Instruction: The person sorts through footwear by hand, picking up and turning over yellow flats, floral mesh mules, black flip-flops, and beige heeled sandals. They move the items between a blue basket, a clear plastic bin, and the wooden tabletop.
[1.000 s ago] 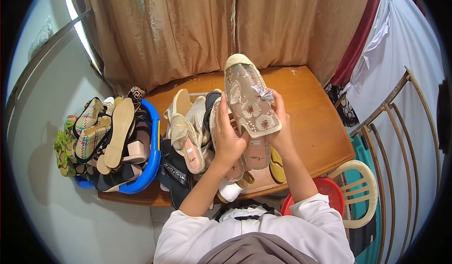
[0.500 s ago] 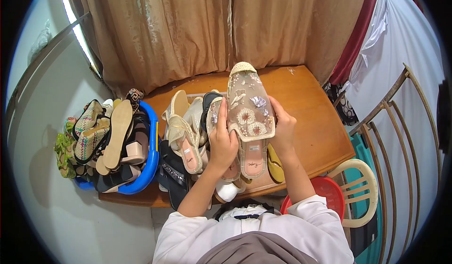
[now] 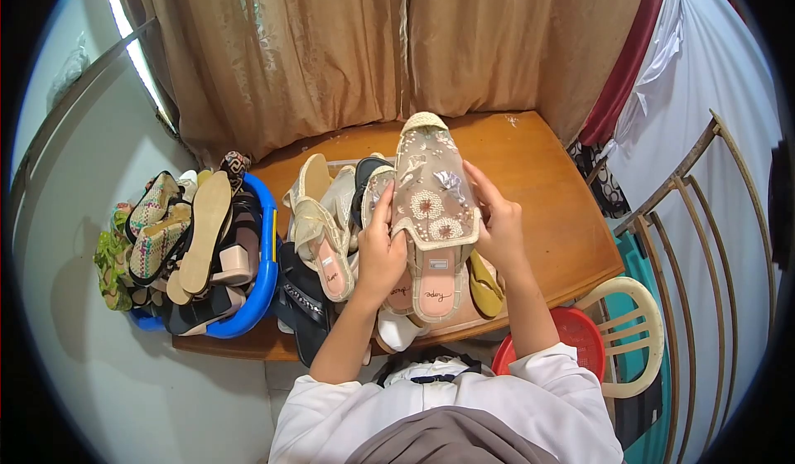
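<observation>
Between my two hands is a beige slip-on mule (image 3: 431, 187) with a sheer, flower-embroidered upper and a pink insole, its toe pointing away from me. My left hand (image 3: 383, 253) grips its left edge, thumb near the upper's opening. My right hand (image 3: 499, 224) holds the right edge with fingers wrapped along the side. Partly hidden behind my left hand lies a similar embroidered mule (image 3: 377, 184). A beige sandal with a pink insole (image 3: 325, 253) and black sandals (image 3: 303, 311) lie further left. A mustard-yellow shoe (image 3: 485, 288) sits below my right hand.
A blue basket (image 3: 269, 253) heaped with shoes stands at the wooden table's (image 3: 546, 207) left end. A red stool (image 3: 575, 340) and a cream plastic chair (image 3: 646, 340) are at the right, beside a metal rack (image 3: 687, 216). Brown curtains (image 3: 331, 50) hang behind the table.
The mule in my hands has shifted slightly left and tilted, with more of its pink insole showing. Both hands keep hold of it.
</observation>
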{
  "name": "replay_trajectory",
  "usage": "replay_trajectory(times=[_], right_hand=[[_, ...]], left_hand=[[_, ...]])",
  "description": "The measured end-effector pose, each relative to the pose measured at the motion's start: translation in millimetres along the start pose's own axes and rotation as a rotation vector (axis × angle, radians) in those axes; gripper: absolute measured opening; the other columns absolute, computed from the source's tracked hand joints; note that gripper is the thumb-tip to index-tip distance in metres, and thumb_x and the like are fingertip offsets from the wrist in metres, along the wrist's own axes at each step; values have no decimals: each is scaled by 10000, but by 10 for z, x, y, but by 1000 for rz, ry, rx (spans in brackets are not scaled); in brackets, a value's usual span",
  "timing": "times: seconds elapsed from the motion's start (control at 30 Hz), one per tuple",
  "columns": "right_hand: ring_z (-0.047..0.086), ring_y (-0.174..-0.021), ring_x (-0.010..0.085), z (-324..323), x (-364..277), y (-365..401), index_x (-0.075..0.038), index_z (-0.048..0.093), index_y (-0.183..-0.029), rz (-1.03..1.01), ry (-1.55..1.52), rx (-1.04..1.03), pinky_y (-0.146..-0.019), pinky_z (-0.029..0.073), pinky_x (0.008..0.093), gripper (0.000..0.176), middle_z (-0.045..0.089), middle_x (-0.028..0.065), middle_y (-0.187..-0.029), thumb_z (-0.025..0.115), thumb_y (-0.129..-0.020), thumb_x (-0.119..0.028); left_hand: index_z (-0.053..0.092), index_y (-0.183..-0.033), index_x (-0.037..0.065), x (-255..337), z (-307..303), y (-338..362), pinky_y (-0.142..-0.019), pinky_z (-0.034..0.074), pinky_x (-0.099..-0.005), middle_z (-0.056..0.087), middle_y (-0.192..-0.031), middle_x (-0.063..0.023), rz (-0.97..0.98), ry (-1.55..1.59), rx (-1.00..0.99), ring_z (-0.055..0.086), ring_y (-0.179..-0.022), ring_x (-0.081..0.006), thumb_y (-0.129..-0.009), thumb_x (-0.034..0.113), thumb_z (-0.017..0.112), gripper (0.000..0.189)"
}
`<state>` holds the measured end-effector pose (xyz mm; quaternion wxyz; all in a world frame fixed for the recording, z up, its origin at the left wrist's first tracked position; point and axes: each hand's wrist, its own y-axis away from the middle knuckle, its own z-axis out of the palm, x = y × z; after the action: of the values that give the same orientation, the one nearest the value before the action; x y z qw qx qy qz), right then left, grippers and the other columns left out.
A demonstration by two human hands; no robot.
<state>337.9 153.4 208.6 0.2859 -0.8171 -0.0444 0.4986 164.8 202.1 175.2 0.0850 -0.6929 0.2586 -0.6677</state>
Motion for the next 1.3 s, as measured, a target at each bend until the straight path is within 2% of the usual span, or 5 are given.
replay_trajectory(times=[0.27, 0.47, 0.63, 0.7, 1.3], right_hand=[[556, -1075, 215, -22, -51, -8, -132, 225, -1429, 229, -455, -80, -804, 489, 283, 798, 459, 176, -1313, 618, -752, 27], [495, -1138, 285, -323, 1, 38, -155, -97, -1441, 261, -1005, -554, -909, 440, 390, 1140, 280, 170, -1406, 755, -697, -290], [579, -1006, 142, -237, 187, -99, -32, 455, -1233, 540, -1118, -86, -799, 509, 298, 461, 572, 93, -1151, 447, -935, -384], [603, -930, 154, -307, 595, -111, -30, 502, -1163, 403, -1500, -427, -763, 521, 297, 423, 605, 87, -1062, 442, -938, -382], [566, -1036, 250, -641, 583, 362, -27, 461, -1196, 496, -1247, 319, -862, 494, 412, 428, 560, 127, -1149, 426, -942, -369]], left_hand=[[324, -1363, -17, 129, 18, -50, -959, 382, -291, 502, -1268, -200, -60, 233, -23, 514, -1140, -202, -786, -108, 399, 589], [341, -1353, -22, 150, -13, -32, -987, 350, -283, 474, -1296, -188, -261, 380, -110, 464, -1197, -202, -796, -113, 383, 566], [370, -1344, -2, 278, -27, -79, -950, 374, -267, 518, -1239, -172, -84, 185, -335, 505, -1135, -197, -794, -79, 407, 557], [357, -1355, 6, 230, -48, -118, -977, 354, -282, 485, -1265, -155, -159, 179, -431, 489, -1135, -187, -830, -64, 422, 534], [622, -1053, -29, -1378, -507, -898, -809, 450, -299, 634, -955, -167, -508, -172, -129, 584, -915, -205, -768, 431, 665, 542]])
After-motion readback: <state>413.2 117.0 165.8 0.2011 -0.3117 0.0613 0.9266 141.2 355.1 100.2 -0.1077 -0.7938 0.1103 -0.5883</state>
